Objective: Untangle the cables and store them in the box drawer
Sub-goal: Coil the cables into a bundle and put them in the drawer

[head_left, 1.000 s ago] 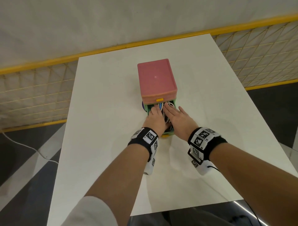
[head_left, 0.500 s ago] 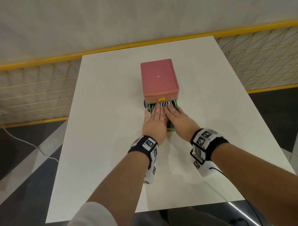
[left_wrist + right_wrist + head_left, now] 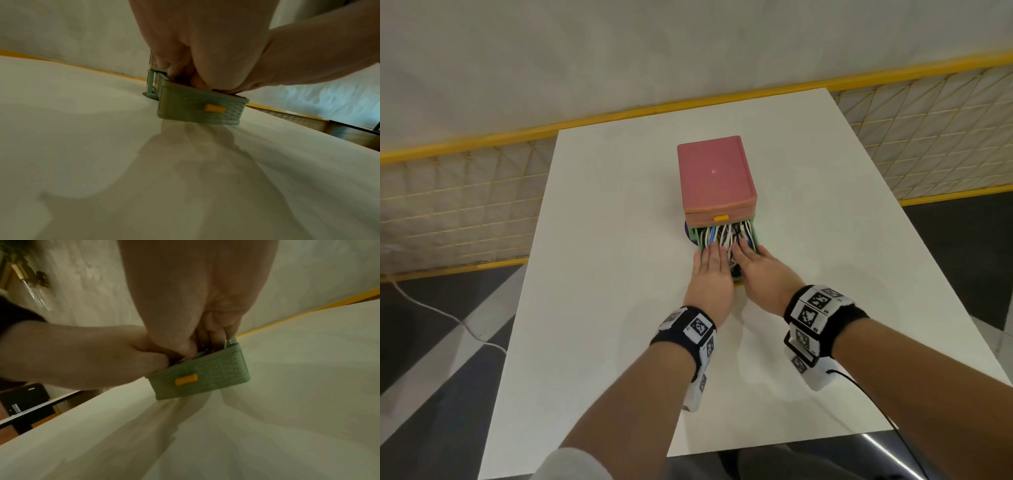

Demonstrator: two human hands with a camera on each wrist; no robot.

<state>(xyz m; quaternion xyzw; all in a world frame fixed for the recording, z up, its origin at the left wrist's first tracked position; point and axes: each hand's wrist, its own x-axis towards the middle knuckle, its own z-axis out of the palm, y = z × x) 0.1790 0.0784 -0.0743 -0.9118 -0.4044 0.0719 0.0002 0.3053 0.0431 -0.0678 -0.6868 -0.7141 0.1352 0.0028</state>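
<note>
A pink box [image 3: 717, 174] stands mid-table with its green drawer [image 3: 755, 236] pulled out toward me. White, blue and black cables [image 3: 726, 234] lie bundled inside the drawer. My left hand [image 3: 711, 258] lies flat over the drawer's left half, fingers straight on the cables. Beside it, my right hand [image 3: 748, 257] lies flat over the right half. The wrist views show the drawer front [image 3: 201, 110] [image 3: 205, 378] with its yellow handle [image 3: 214, 108] [image 3: 186, 379], both palms covering the top. The near part of the drawer's contents is hidden under the hands.
The white table [image 3: 602, 274] has bare surface on both sides of the box. A yellow handle [image 3: 721, 217] marks an upper drawer, which is closed. A dark round piece [image 3: 689, 233] pokes out at the box's left foot. A yellow mesh fence [image 3: 465, 212] runs behind.
The left hand's fingers, curled into the drawer a second ago, have straightened and now lie flat. Both hands stay on the cables in the drawer.
</note>
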